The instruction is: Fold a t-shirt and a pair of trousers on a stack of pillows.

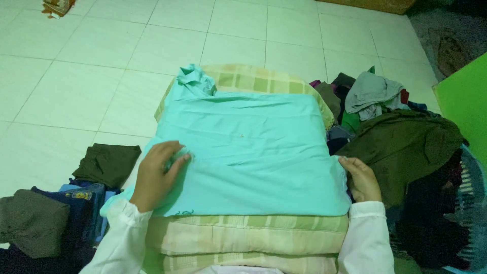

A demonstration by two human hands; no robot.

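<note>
A turquoise cloth [243,152] lies spread flat on a checked green-and-cream pillow [243,233]. Its far left corner is bunched up near the pillow's far edge. My left hand [157,175] presses on the cloth's near left part, fingers curled on a fold. My right hand [359,178] rests at the cloth's right edge, fingers on the fabric. Both arms wear white sleeves.
A heap of unfolded clothes [401,147], olive, grey and dark, lies to the right. Folded dark garments [106,163] are stacked at the left on the white tiled floor [101,66]. A bright green panel [464,106] stands at the far right.
</note>
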